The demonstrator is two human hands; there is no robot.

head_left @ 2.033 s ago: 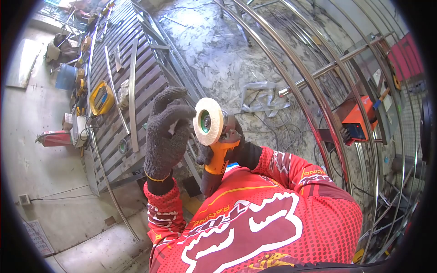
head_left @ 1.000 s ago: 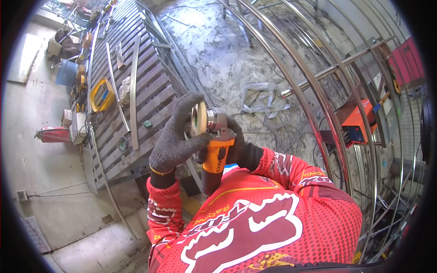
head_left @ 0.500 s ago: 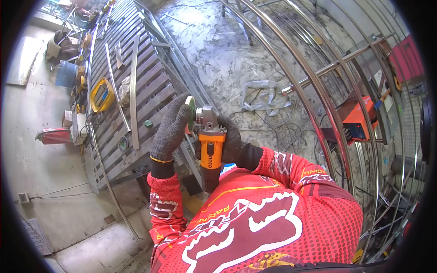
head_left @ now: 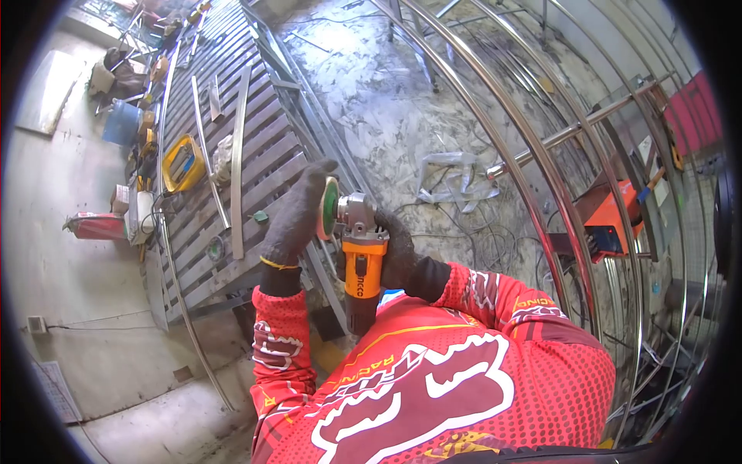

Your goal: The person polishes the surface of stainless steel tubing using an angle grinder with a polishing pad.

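An orange and grey angle grinder (head_left: 363,267) is upright in front of my chest, its metal head at the top and its dark end near my red shirt. My left hand (head_left: 297,213), in a dark grey knit glove, is closed on the green disc (head_left: 331,207) at the side of the grinder's head. My right hand (head_left: 398,243), gloved too, is wrapped round the far side of the grinder's body; the tool hides part of its fingers.
A slatted metal bench (head_left: 259,166) at left carries metal strips, a yellow tray (head_left: 184,164) and a green disc (head_left: 216,247). Curved shiny tubes (head_left: 533,147) rise at right, near an orange machine (head_left: 616,220). Cables (head_left: 479,240) and plastic wrap (head_left: 456,179) lie on the floor.
The grinder has shifted slightly right and down in view, and more of the disc's green face shows. Both hands keep hold. The whole scene has also shifted a little as my head moved.
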